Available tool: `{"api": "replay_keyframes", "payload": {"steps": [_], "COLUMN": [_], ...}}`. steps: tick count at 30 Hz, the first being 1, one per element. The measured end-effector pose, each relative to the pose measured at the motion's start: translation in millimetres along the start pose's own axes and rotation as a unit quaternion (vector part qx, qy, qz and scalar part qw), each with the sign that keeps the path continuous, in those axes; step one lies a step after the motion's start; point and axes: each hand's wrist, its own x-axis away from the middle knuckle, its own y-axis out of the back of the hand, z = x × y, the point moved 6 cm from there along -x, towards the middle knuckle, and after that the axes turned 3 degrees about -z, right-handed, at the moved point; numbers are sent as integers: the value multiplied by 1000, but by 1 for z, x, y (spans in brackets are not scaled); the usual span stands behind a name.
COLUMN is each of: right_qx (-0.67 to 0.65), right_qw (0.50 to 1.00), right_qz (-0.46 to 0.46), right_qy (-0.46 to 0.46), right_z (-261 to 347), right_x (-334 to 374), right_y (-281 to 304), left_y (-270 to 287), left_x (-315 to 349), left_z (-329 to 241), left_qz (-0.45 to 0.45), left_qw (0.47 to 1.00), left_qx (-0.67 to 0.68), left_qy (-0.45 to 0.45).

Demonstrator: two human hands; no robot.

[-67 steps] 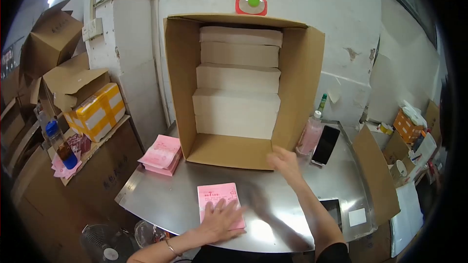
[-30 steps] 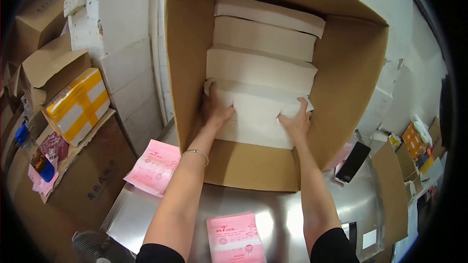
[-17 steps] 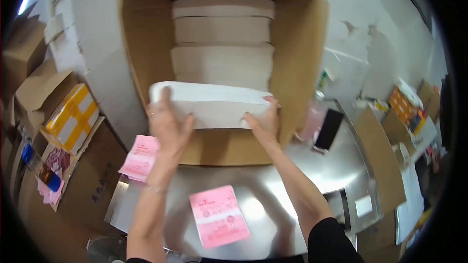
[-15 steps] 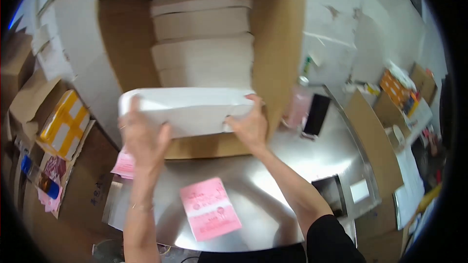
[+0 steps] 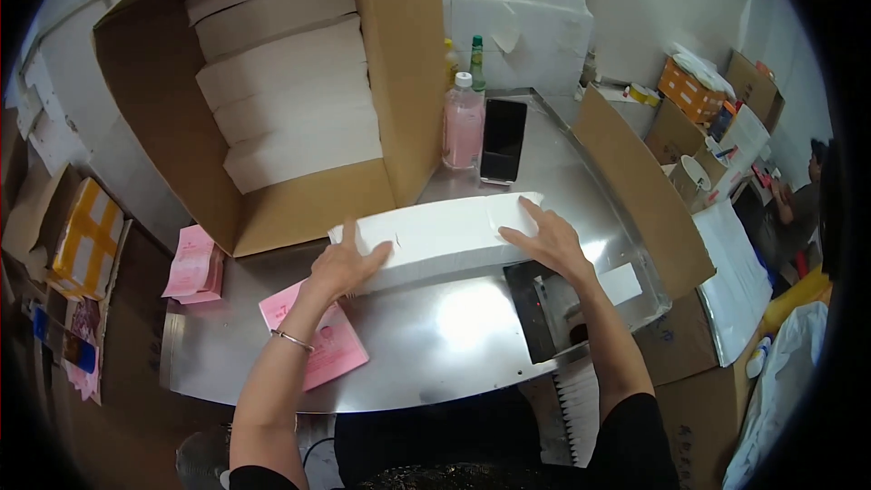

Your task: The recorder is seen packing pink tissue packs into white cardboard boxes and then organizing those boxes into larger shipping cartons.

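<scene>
A long white block (image 5: 445, 229), which looks like a bundle of paper or flat cards, is held level above the steel table (image 5: 435, 354). My left hand (image 5: 343, 265) grips its left end, thumb and fingers spread across the top and side. My right hand (image 5: 552, 243) grips the right end in the same way. Behind it a large cardboard carton (image 5: 399, 73) lies with its open side toward me, and several similar white blocks (image 5: 295, 95) are piled inside. Below my left wrist lies a pink printed packet (image 5: 337, 349), partly covered by my forearm.
More pink packets (image 5: 194, 263) sit by the carton's lower left corner. A bottle of pink liquid (image 5: 463, 122) and a propped-up black phone (image 5: 504, 141) stand at the back. A dark-framed opening (image 5: 531, 308) is at the table's right, beside a white card (image 5: 620, 284). A person (image 5: 798, 218) is far right.
Both hands have carried the white block out from the carton's front, down and to the right over the table. The view has turned right, so the carton appears further left.
</scene>
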Motion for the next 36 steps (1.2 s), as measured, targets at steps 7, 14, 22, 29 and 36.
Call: {"api": "replay_keyframes", "payload": {"steps": [7,14,22,29,36], "right_qx": [-62,10,311,77,-102], "right_qw": [965,943,833,950,946], "right_qz": [-156,-262,-415,-160,-230], "right_qy": [202,207,191,258,203], "right_z": [-34,-17,-49,-6,20], "right_x": [19,14,43,29,9], "right_y": [-25,-43,41,-13,-63], "left_y": [-27,-23,-5,-38,-32], "left_x": [-14,-17,11,-18,-7], "left_z": [2,10,14,23,9], "left_qz": [-58,-52,-63,-74,-63], "left_qw": [995,993,957,939,931], "left_qx": [63,88,281,328,355], "left_qy": [-60,-63,-26,-75,-60]}}
